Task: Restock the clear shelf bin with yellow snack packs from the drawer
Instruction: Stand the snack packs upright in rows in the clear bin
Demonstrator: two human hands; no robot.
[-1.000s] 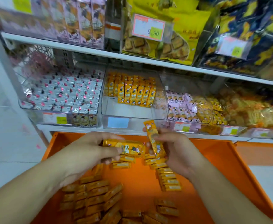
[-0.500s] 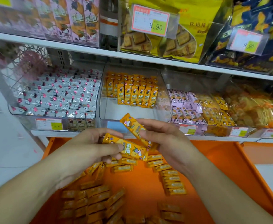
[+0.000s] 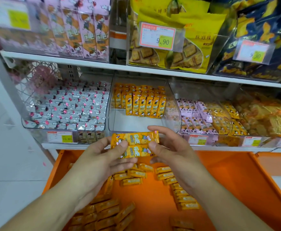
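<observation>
Above the orange drawer [image 3: 236, 180], both hands grasp two yellow packs [image 3: 134, 145] lying flat, one stacked just over the other, in front of the clear bin [image 3: 144, 125]. Left hand [image 3: 103, 159] pinches their left ends with thumb on top; right hand [image 3: 169, 147] pinches the right ends, fingers curled behind. More packs stand upright in rows at the bin's back [image 3: 141, 104]; loose ones [image 3: 136, 179] lie scattered on the drawer floor below
</observation>
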